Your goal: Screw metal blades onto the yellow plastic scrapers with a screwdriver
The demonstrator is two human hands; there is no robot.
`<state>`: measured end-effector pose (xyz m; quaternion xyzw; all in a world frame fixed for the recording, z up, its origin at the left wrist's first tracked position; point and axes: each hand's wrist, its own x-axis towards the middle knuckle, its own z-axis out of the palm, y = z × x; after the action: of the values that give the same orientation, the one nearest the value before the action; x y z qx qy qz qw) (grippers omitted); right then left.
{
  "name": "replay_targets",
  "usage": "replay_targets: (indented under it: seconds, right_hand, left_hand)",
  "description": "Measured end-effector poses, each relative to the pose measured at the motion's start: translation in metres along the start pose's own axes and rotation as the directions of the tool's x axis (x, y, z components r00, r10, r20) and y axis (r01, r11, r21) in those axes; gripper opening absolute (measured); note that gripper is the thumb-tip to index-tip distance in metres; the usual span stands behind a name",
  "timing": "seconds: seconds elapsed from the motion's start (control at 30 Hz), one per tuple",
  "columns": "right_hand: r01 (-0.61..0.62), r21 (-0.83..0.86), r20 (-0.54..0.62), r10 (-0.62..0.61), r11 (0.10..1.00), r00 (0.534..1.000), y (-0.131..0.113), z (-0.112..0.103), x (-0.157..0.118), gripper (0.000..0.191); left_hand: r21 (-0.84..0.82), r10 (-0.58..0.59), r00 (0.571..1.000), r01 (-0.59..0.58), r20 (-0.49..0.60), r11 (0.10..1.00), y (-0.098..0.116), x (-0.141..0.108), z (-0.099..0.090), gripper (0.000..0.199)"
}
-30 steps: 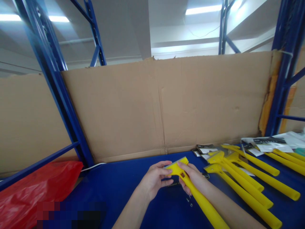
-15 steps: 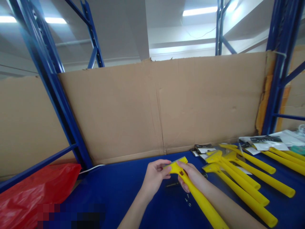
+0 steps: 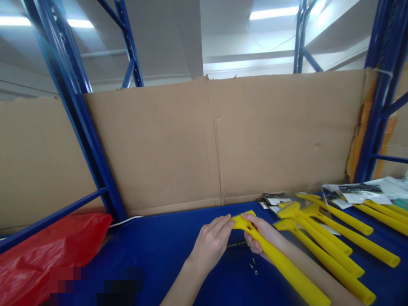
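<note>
A yellow long-handled scraper (image 3: 280, 259) is held between my two hands, its head up and away from me and its handle slanting down to the right. My left hand (image 3: 214, 240) closes on the left end of the head. Around the neck, with the thumb on the head, is my right hand (image 3: 259, 236). Beneath the hands a dark, thin tool (image 3: 236, 245) lies on the blue surface, partly hidden. Small screws (image 3: 251, 266) and a nut (image 3: 256, 272) rest just below it.
Several yellow scrapers (image 3: 334, 255) lie on the blue surface (image 3: 153, 250) at the right, near packaged cards (image 3: 276, 199). A red plastic bag (image 3: 73, 242) is at the left. Cardboard (image 3: 168, 148) stands behind, between blue rack posts (image 3: 92, 144).
My left hand has turned over the scraper's head, its back now facing up. The scraper has tilted, its handle end shifting right. The view has moved slightly.
</note>
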<state>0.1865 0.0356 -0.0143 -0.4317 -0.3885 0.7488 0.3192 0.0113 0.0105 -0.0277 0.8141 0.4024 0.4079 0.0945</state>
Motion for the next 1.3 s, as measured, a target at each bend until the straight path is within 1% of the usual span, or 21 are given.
replay_targets:
  seconds: [0.13,0.17,0.23,0.3,0.33,0.37,0.4,0.43,0.47,0.53,0.6,0.63,0.67,0.73,0.83,0.9,0.97,1.07,1.13,1.2,1.3]
  right_hand:
    - [-0.018,0.008,0.038,0.018,1.000,0.999,-0.001,-0.003,-0.003,0.051]
    - [0.000,0.023,0.053,-0.001,1.000,0.999,-0.002,-0.004,-0.005,0.050]
    - [0.079,0.085,0.083,-0.086,0.993,0.993,-0.004,-0.005,-0.012,0.049]
    - [0.179,0.110,0.057,-0.186,0.978,0.981,-0.007,-0.006,-0.019,0.045]
    - [0.221,0.060,0.015,-0.222,0.973,0.975,-0.008,-0.007,-0.021,0.041]
    - [0.239,-0.048,-0.033,-0.241,0.970,0.970,-0.008,-0.008,-0.023,0.036]
    - [0.237,-0.201,-0.066,-0.254,0.950,0.965,-0.008,-0.009,-0.024,0.031]
    - [0.215,-0.374,-0.076,-0.261,0.902,0.962,-0.006,-0.010,-0.024,0.026]
    - [0.189,-0.535,-0.067,-0.265,0.823,0.962,-0.004,-0.012,-0.023,0.022]
    - [0.160,-0.762,-0.024,-0.274,0.628,0.961,0.001,-0.014,-0.022,0.021]
    - [0.145,-0.869,0.005,-0.285,0.472,0.959,0.007,-0.015,-0.021,0.025]
    - [0.129,-0.895,0.004,-0.281,0.427,0.960,0.010,-0.016,-0.021,0.026]
    - [0.108,-0.909,-0.004,-0.268,0.403,0.963,0.012,-0.016,-0.021,0.025]
    - [0.069,-0.910,-0.027,-0.223,0.409,0.974,0.015,-0.016,-0.022,0.021]
    - [0.049,-0.883,-0.041,-0.181,0.466,0.983,0.017,-0.017,-0.021,0.018]
    - [0.067,-0.870,-0.017,-0.166,0.489,0.986,0.017,-0.017,-0.020,0.017]
    - [0.137,-0.839,0.028,-0.209,0.526,0.978,0.014,-0.016,-0.018,0.013]
    - [0.299,-0.698,0.070,-0.353,0.651,0.933,0.010,-0.010,-0.013,0.005]
    - [0.404,-0.553,0.042,-0.461,0.728,0.887,0.009,-0.003,-0.007,0.012]
    - [0.493,-0.435,-0.017,-0.555,0.753,0.832,0.009,0.004,0.001,0.019]
    - [0.554,-0.365,-0.107,-0.625,0.748,0.773,0.011,0.012,0.013,0.021]
  left_hand:
    - [-0.090,-0.054,0.999,0.053,-0.007,0.995,0.004,-0.001,-0.001,0.029]
    - [-0.112,-0.077,0.997,0.076,-0.005,0.991,0.004,-0.001,-0.002,0.028]
    - [-0.135,-0.127,0.992,0.122,-0.026,0.983,0.003,0.000,-0.003,0.026]
    - [-0.167,-0.191,0.975,0.171,-0.112,0.971,-0.002,0.003,-0.002,0.023]
    - [-0.194,-0.233,0.957,0.199,-0.171,0.960,-0.006,0.004,-0.002,0.020]
    - [-0.228,-0.284,0.932,0.233,-0.227,0.945,-0.010,0.006,-0.001,0.018]
    - [-0.261,-0.339,0.902,0.271,-0.266,0.927,-0.014,0.008,0.000,0.016]
    - [-0.298,-0.397,0.872,0.313,-0.285,0.902,-0.017,0.010,0.001,0.013]
    - [-0.347,-0.461,0.840,0.357,-0.286,0.867,-0.019,0.012,0.002,0.010]
    - [-0.487,-0.598,0.766,0.438,-0.238,0.756,-0.020,0.016,0.002,0.007]
    - [-0.641,-0.718,0.679,0.485,-0.153,0.595,-0.016,0.020,0.001,0.008]
    - [-0.692,-0.755,0.646,0.493,-0.115,0.528,-0.014,0.022,-0.001,0.009]
    - [-0.727,-0.777,0.624,0.496,-0.082,0.475,-0.011,0.023,-0.002,0.011]
    - [-0.763,-0.792,0.611,0.502,-0.020,0.406,-0.006,0.023,-0.005,0.012]
    - [-0.785,-0.785,0.618,0.504,0.037,0.360,-0.004,0.022,-0.005,0.014]
    - [-0.790,-0.781,0.623,0.502,0.047,0.353,-0.005,0.021,-0.005,0.015]
    - [-0.786,-0.778,0.626,0.508,0.054,0.354,-0.006,0.021,-0.004,0.015]
    - [-0.775,-0.777,0.627,0.521,0.063,0.358,-0.002,0.022,-0.003,0.016]
    - [-0.769,-0.771,0.633,0.526,0.069,0.363,0.002,0.022,-0.001,0.016]
    - [-0.759,-0.764,0.641,0.536,0.081,0.369,0.007,0.023,0.001,0.018]
    - [-0.746,-0.750,0.653,0.551,0.106,0.374,0.012,0.022,0.005,0.020]
